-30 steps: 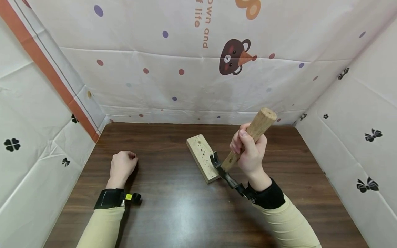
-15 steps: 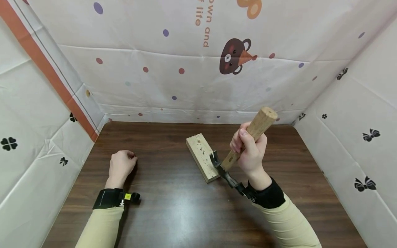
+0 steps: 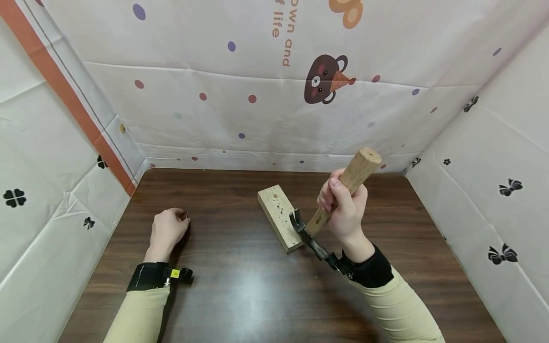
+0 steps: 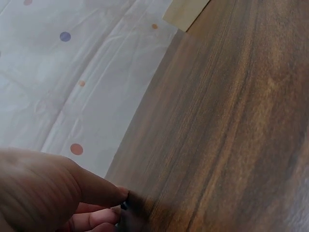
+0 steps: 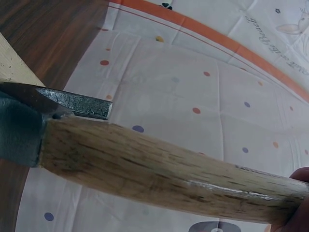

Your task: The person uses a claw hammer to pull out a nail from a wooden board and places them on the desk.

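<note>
In the head view my right hand [image 3: 343, 209] grips a claw hammer [image 3: 361, 169] by its wooden handle, thumb laid along it. The handle end points up and away; the dark metal head is low, overlapping the right edge of a pale wooden block [image 3: 274, 209]. Small holes and dark marks dot the block's top. In the right wrist view the hammer's claw [image 5: 82, 104] shows beside the block. Over at the left of the table, my left hand [image 3: 166, 231] pinches a thin dark nail [image 3: 187, 215] between thumb and fingers, close to the tabletop; most of it is hidden.
The dark wood-grain table [image 3: 231, 295] ends at a printed white sheet [image 3: 184, 119] behind it, with more sheeting along both sides. Each wrist carries a black strap with a camera, such as the left wristband [image 3: 147, 276].
Both hands, the hammer and the block stay where they were. Only a slight shift of the head view shows.
</note>
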`<state>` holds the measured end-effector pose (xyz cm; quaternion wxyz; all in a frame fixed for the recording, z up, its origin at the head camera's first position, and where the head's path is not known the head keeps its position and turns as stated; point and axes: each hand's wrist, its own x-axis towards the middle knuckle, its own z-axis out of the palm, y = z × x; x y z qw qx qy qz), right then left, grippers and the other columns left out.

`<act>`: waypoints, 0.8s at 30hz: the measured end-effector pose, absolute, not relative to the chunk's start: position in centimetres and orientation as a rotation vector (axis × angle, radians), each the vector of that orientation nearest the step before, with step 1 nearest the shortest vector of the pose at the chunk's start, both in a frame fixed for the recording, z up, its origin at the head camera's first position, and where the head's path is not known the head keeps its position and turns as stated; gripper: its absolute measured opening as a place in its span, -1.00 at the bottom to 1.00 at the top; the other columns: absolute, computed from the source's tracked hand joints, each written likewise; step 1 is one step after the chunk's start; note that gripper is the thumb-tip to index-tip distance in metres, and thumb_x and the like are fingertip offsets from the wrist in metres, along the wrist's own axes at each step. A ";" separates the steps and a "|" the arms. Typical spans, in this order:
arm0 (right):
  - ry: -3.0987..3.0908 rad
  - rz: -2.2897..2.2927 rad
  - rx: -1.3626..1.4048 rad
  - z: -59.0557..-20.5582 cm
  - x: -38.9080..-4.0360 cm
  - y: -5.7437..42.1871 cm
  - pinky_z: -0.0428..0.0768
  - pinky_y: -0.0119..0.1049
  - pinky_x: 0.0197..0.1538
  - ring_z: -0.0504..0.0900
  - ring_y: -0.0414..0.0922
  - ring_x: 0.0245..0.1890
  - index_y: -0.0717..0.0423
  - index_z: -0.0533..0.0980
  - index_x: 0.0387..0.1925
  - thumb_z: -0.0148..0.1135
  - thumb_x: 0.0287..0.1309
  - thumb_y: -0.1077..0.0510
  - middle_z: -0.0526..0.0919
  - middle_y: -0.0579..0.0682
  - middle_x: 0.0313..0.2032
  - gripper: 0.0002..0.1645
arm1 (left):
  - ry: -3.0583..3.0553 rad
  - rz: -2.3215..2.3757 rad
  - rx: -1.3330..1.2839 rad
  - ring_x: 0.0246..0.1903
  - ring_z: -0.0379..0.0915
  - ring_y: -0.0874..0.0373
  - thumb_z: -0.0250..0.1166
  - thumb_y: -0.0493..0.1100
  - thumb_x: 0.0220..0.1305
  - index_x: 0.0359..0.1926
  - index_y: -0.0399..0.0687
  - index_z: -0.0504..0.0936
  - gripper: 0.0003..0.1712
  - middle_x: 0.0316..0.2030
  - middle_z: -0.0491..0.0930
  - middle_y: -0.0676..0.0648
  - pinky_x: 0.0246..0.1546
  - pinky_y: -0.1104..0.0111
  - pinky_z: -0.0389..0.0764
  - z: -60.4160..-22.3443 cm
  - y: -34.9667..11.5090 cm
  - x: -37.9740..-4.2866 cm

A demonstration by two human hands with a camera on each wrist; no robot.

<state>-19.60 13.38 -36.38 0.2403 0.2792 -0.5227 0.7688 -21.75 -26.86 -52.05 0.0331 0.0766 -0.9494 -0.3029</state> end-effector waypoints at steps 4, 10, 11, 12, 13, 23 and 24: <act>-1.446 2.095 0.769 -36.4 -19.7 13.4 0.16 -0.18 -0.74 0.11 -0.09 -0.82 0.15 0.40 -0.33 -0.05 0.41 0.32 0.27 -0.04 -0.73 -0.85 | -2.923 -0.943 0.226 -0.18 0.68 -0.25 0.37 -0.14 0.45 0.17 -0.53 0.64 -0.50 -0.23 0.74 -0.32 -0.09 -0.14 0.65 -52.0 -27.1 -21.9; -1.473 2.091 0.766 -36.4 -19.8 13.5 0.15 -0.17 -0.74 0.14 -0.12 -0.82 0.15 0.39 -0.33 -0.04 0.43 0.31 0.29 -0.05 -0.72 -0.85 | -2.858 -0.956 0.280 -0.34 0.62 -0.13 0.31 -0.08 0.49 0.25 -0.45 0.61 -0.47 -0.34 0.69 -0.24 -0.28 -0.03 0.62 -51.6 -26.3 -22.2; -1.478 2.090 0.764 -36.4 -19.9 13.5 0.15 -0.17 -0.74 0.14 -0.12 -0.81 0.14 0.39 -0.33 -0.04 0.43 0.31 0.29 -0.04 -0.72 -0.85 | -2.838 -0.948 0.282 -0.38 0.59 -0.10 0.30 -0.08 0.50 0.26 -0.42 0.61 -0.48 -0.37 0.66 -0.21 -0.32 0.01 0.60 -51.6 -26.0 -22.3; -1.482 2.088 0.764 -36.4 -19.9 13.5 0.15 -0.18 -0.74 0.14 -0.11 -0.81 0.15 0.39 -0.33 -0.04 0.43 0.31 0.29 -0.04 -0.72 -0.84 | -2.815 -0.943 0.279 -0.43 0.56 -0.08 0.30 -0.09 0.50 0.28 -0.39 0.60 -0.48 -0.41 0.64 -0.19 -0.36 0.05 0.57 -51.6 -25.8 -22.3; -1.488 2.087 0.761 -36.5 -19.9 13.5 0.15 -0.18 -0.74 0.13 -0.11 -0.82 0.15 0.39 -0.34 -0.04 0.42 0.31 0.29 -0.04 -0.73 -0.84 | -2.790 -0.942 0.273 -0.46 0.53 -0.06 0.29 -0.09 0.50 0.29 -0.37 0.60 -0.49 -0.43 0.61 -0.16 -0.39 0.08 0.54 -51.6 -25.5 -22.4; -1.556 2.082 0.733 -36.3 -20.4 13.3 0.18 -0.18 -0.73 0.16 -0.11 -0.81 0.13 0.39 -0.33 0.02 0.46 0.26 0.28 -0.03 -0.72 -0.84 | -2.623 -1.058 0.054 0.01 0.53 -0.24 0.28 -0.12 0.55 0.45 -0.22 0.50 -0.44 0.05 0.60 -0.28 -0.02 -0.12 0.55 -50.9 -21.3 -23.9; -1.561 2.082 0.733 -36.3 -20.4 13.2 0.18 -0.19 -0.73 0.16 -0.11 -0.81 0.13 0.40 -0.33 0.02 0.46 0.25 0.28 -0.03 -0.72 -0.84 | -2.624 -1.081 0.017 0.08 0.53 -0.26 0.28 -0.12 0.55 0.47 -0.21 0.49 -0.43 0.12 0.60 -0.30 0.04 -0.15 0.55 -50.8 -20.8 -24.0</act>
